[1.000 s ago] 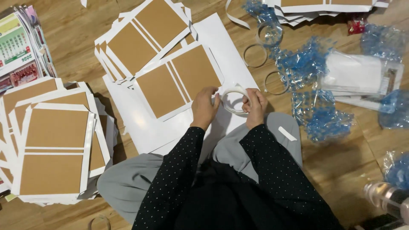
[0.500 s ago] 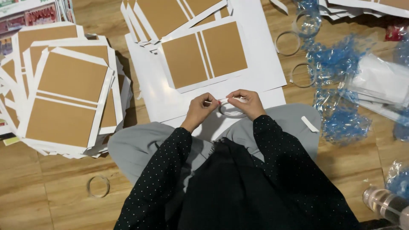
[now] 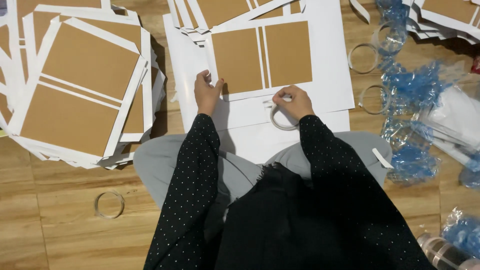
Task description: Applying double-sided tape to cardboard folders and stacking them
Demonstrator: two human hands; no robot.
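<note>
Tape roll [image 3: 283,119] under curled right hand [image 3: 295,102]; left hand [image 3: 206,93] flat on card [image 3: 261,57].

One head cam, looks steeply down from above the seated person, close over lap & wood floor [image 3: 70,235]; lap at 6 o'clock, card sheets at 12. No 2nd view, nothing shared.

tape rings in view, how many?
4. One in the right hand, ring; one on the floor bottom left; two on the floor upper right. More may hide under the blue plastic.
</note>
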